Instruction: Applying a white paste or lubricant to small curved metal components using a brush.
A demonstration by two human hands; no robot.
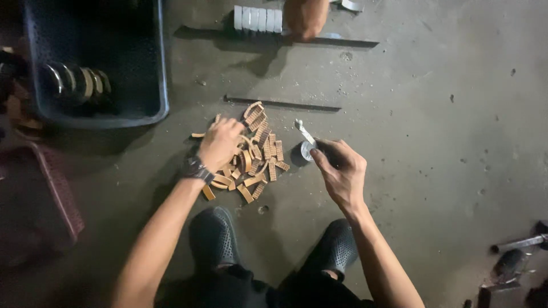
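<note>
Tan curved strips [257, 154] lie heaped mid-floor [434, 171]; left hand [220, 142] rests on them, fingers curled into the heap. Right hand [341, 171] pinches a brush [304, 133] over a small tin [308, 151] beside the heap.

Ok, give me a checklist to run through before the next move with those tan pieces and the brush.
1. Left hand on the pile of tan curved pieces: ok, resting on top.
2. One piece singled out in the left hand: cannot tell, fingers cover it.
3. Right hand gripping the brush: ok.
4. Small round tin beside the pile, under the brush: ok.
5. Other person's hand apart, at the row of grey pieces: ok.
</note>
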